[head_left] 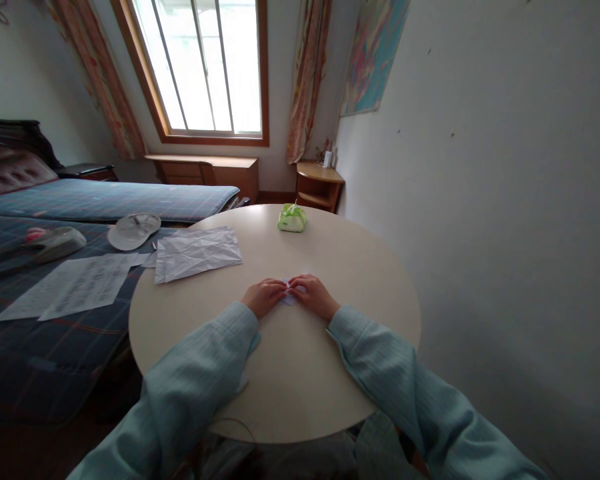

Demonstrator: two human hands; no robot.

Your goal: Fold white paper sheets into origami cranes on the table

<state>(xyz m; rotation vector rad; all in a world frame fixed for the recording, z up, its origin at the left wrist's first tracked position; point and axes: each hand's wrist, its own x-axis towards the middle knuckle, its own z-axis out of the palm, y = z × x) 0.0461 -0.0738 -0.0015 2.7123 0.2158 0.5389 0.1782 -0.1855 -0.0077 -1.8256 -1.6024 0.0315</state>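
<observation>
A small folded piece of white paper (289,299) lies on the round table (300,360), partly hidden under my fingers. From the left, my left hand (266,295) pinches its edge with the fingertips. My right hand (312,294) closes on the opposite side, its fingers bent over the paper's top. Both sets of fingertips nearly meet at the middle of the piece. The exact folds are too small to make out.
Creased white sheets (199,253) lie at the table's left edge. A green tissue pack (292,218) stands at the far side. On the bed at left are a white cap (134,231) and printed sheets (85,283). A wall (505,233) runs along the right.
</observation>
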